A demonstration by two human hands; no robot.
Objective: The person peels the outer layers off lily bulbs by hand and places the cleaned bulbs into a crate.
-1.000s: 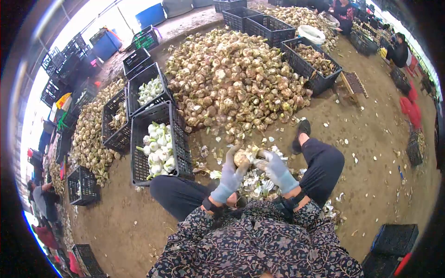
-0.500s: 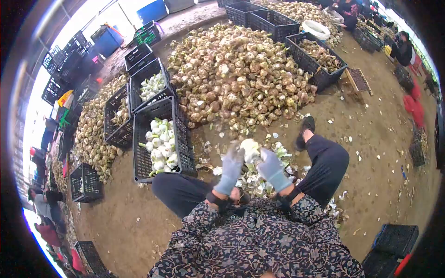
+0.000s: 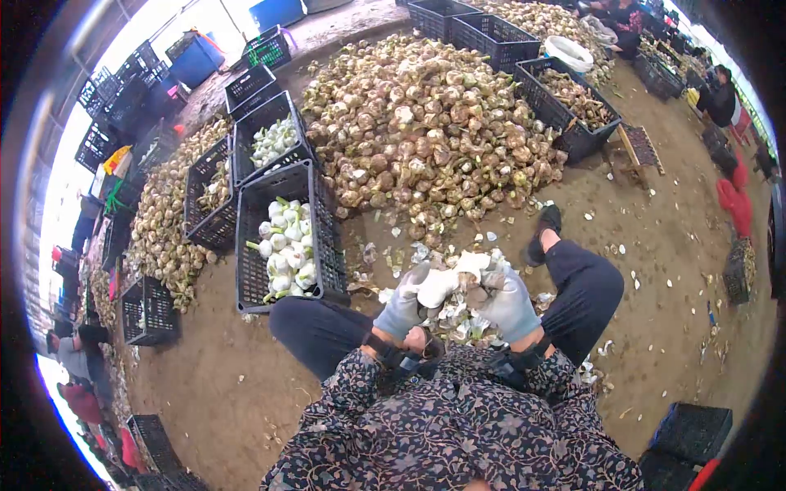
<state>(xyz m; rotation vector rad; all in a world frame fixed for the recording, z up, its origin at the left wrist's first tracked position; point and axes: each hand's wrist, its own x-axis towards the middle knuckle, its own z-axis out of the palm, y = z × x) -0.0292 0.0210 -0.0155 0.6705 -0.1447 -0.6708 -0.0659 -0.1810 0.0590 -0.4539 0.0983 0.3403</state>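
My gloved left hand (image 3: 404, 304) is closed around a white garlic bulb (image 3: 438, 288) above my lap. Close beside it, my gloved right hand (image 3: 509, 304) has its fingers bent in a pinch on loose garlic skin (image 3: 473, 263), which hangs at the bulb's right side. Shed garlic skins (image 3: 463, 323) litter the ground below both hands. To the left, a black crate (image 3: 329, 245) holds several cleaned white garlic bulbs (image 3: 286, 245). A large heap of unpeeled garlic (image 3: 426, 123) lies in front of me.
Another black crate (image 3: 237, 176) with pale bulbs stands behind the nearer one. A crate of stalks (image 3: 573, 98) and a small wooden stool (image 3: 639, 147) are at the right of the heap. Stacked crates (image 3: 688, 434) stand at lower right. Other people (image 3: 720, 98) sit farther off.
My hands have drawn slightly apart and nearer to me. The left hand still has the bulb, and a larger piece of white skin now shows by the right fingers.
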